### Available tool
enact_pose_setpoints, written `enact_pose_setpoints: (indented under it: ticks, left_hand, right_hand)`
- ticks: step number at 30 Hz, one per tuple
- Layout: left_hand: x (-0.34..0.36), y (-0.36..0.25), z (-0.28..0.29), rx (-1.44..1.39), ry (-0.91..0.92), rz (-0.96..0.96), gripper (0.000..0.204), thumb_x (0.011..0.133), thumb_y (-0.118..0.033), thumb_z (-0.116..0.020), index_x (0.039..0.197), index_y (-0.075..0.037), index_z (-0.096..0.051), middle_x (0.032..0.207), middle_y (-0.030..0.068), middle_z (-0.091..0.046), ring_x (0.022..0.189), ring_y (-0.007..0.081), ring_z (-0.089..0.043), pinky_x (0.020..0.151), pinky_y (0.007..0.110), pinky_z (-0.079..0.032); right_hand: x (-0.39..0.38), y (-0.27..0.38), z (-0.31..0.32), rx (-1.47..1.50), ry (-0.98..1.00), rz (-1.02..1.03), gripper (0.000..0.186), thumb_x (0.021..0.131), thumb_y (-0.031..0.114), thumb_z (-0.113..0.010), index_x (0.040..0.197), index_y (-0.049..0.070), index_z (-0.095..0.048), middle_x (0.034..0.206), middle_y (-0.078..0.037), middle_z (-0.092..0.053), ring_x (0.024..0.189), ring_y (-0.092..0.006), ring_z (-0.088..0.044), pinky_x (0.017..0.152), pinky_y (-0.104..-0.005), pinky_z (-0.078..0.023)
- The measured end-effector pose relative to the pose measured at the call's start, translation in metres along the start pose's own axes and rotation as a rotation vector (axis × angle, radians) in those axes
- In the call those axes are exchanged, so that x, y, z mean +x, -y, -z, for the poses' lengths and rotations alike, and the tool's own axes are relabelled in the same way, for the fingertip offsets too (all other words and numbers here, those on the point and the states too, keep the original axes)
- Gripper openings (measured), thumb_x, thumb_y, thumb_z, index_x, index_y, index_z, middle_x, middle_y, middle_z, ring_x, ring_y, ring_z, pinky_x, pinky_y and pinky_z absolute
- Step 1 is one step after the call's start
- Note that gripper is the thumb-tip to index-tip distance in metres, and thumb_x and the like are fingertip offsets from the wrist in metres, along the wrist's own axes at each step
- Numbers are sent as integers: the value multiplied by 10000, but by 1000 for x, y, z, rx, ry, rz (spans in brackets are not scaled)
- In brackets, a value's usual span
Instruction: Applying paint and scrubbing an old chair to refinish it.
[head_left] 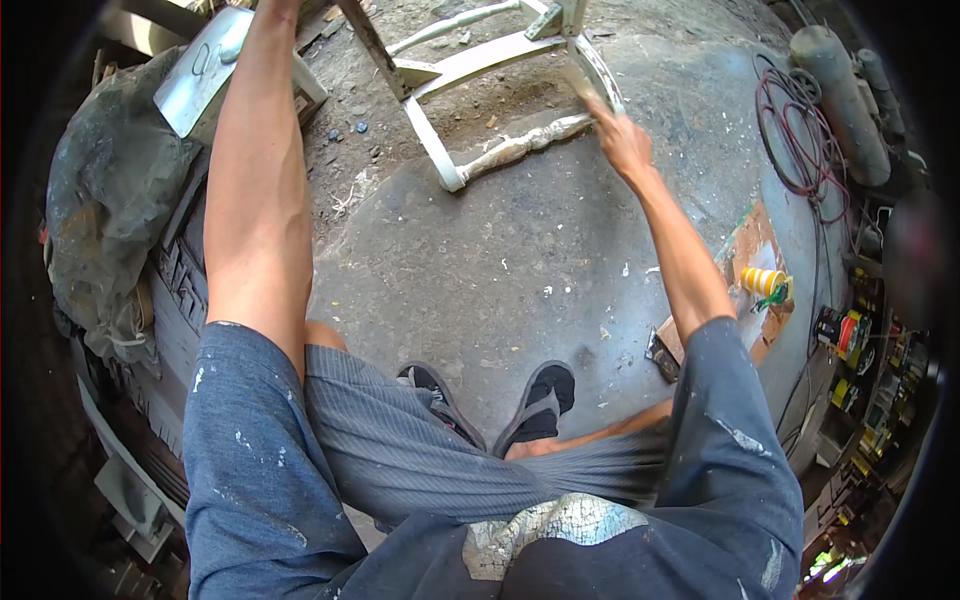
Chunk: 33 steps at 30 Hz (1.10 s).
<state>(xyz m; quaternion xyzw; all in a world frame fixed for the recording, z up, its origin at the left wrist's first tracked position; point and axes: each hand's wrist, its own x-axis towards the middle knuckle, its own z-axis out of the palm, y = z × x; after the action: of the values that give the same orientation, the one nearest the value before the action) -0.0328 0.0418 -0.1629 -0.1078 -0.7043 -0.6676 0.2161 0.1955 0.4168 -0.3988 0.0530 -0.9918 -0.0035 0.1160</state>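
Note:
The wooden chair frame (470,65), partly coated white, stands on the ground ahead of me, with its top cut off by the picture's edge. A turned rail (525,145) with worn, patchy white paint runs along its near side. My right hand (627,145) is closed around a pale, brush-like tool (578,82), blurred, at the curved right part of the frame. Whether the tool touches the wood, I cannot tell. My left arm (258,190) stretches up to the top edge left of the frame, and its hand lies beyond the picture.
At the left are a pale panel (190,85) and a bulky plastic-covered heap (105,210). A grey tank (840,105) with a coiled red hose (800,130) stands at the far right. A yellow-and-white striped cup (762,281) sits on a board, near several cans (845,330).

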Motion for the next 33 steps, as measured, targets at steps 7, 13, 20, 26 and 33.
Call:
enact_pose_setpoints:
  ticks: [7, 13, 20, 26, 33]
  left_hand:
    - [1, -2, 34, 1, 14, 34, 574, 805, -51, -505, 1359, -62, -357, 700, 10, -482, 583, 146, -502, 539, 289, -456]
    - [-29, -38, 12, 57, -30, 120, 560, 795, -52, -516, 1341, -54, -391, 740, 29, -506, 595, 146, -514, 514, 286, -450]
    - [-36, -48, 38, 78, -47, -30, 570, 793, -54, -519, 1348, -52, -388, 734, 28, -508, 578, 142, -509, 493, 281, -440]
    - [-5, -4, 32, 86, -74, -136, 579, 791, -55, -522, 1354, -50, -386, 730, 27, -509, 564, 138, -505, 475, 277, -431]
    - [14, 26, 27, 134, 24, 78, 623, 788, -88, -557, 1384, -56, -378, 685, 8, -509, 577, 132, -497, 545, 310, -446]
  right_hand:
    - [-60, 71, 55, 194, 175, -13, 633, 989, 208, -497, 1497, 474, -227, 713, -138, -507, 510, -287, -598, 427, -401, -508]
    - [-52, -17, 13, 8, 185, -150, 648, 977, 170, -498, 1491, 474, -247, 724, -145, -508, 515, -297, -612, 448, -432, -524]
    - [-28, 51, 29, 131, 181, -67, 643, 993, 203, -479, 1484, 518, -209, 710, -139, -515, 540, -293, -624, 445, -452, -527]
    - [-14, -14, -15, 0, 20, -45, 583, 1008, 227, -458, 1474, 514, -256, 731, -151, -605, 465, -190, -560, 367, -329, -490]
    - [8, 127, 42, 612, 372, -408, 510, 993, 302, -510, 1461, 440, -360, 1143, -194, -677, 708, -210, -689, 584, -359, -584]
